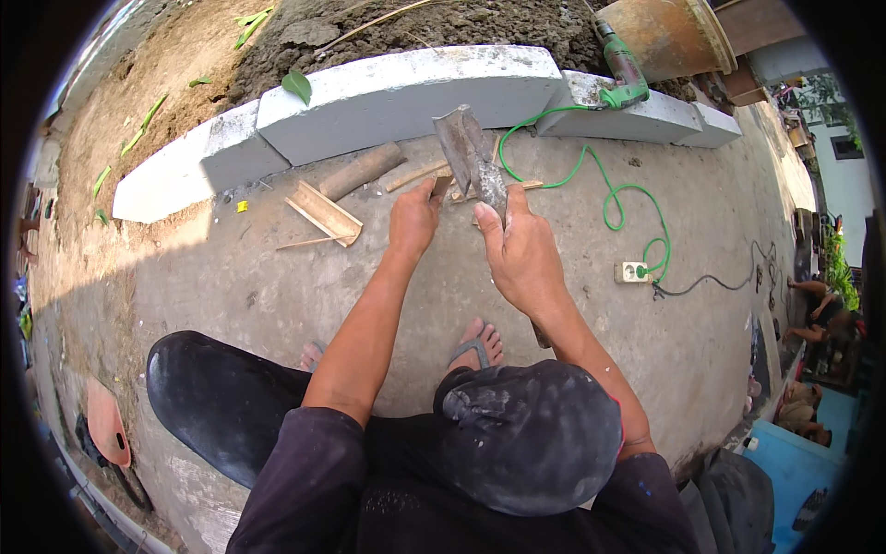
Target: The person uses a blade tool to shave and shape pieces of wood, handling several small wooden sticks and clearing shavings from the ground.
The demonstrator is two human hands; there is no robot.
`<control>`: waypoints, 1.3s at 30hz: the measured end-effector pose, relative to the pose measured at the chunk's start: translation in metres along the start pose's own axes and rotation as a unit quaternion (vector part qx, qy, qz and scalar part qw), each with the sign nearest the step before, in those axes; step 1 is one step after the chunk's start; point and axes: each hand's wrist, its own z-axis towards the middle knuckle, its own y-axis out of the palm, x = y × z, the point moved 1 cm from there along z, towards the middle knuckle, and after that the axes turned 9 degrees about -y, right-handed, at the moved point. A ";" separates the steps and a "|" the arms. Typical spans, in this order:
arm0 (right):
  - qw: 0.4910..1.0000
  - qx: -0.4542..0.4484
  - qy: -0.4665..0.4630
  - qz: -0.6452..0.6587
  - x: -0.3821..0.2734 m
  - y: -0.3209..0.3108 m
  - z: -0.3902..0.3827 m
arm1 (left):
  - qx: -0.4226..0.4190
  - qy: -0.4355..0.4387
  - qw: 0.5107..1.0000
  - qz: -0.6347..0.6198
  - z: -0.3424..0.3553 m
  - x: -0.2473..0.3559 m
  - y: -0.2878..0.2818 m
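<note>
Head: right fingers [519, 207] grip cleaver [466, 148]; any lettering on green drill [625, 70] illegible.

The blade [473, 157] just past twelve o'clock is showing brownish grey mottled with chalky white; the split bamboo [323, 213] at ten is looking pale tan. The drill [626, 74] at one and its cord [598, 164] at two are showing green, while the black trousers [535, 443] at five are bearing whitish smudges.
</note>
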 end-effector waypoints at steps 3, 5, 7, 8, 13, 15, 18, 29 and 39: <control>1.000 -0.002 0.010 0.001 -0.007 -0.007 0.003 | -0.102 -0.018 0.991 0.081 0.019 -0.006 -0.029; 0.999 -0.016 0.041 -0.018 -0.006 -0.014 0.005 | -0.219 -0.049 0.958 0.178 0.053 -0.003 -0.075; 0.999 -0.017 0.041 -0.004 -0.009 -0.018 0.010 | -0.249 -0.044 0.917 0.309 0.095 0.052 -0.144; 0.999 -0.023 0.047 -0.006 -0.011 -0.019 0.009 | -0.214 0.010 0.918 0.334 0.120 0.073 -0.179; 0.999 0.007 -0.023 -0.042 0.000 0.006 0.008 | 0.062 0.219 0.779 0.585 0.212 0.278 -0.347; 0.999 0.015 -0.042 -0.031 -0.001 0.007 0.008 | 0.023 0.117 0.719 0.684 0.220 0.276 -0.395; 1.000 -0.008 -0.017 -0.025 -0.002 0.000 0.013 | -0.053 -0.058 0.608 0.790 0.173 0.230 -0.445; 0.999 -0.033 -0.017 -0.031 -0.005 -0.023 0.019 | -0.527 0.129 0.791 0.285 -0.006 0.249 -0.320; 0.999 -0.014 0.025 -0.025 0.000 -0.012 0.021 | -0.082 0.256 0.887 0.375 0.113 0.238 -0.245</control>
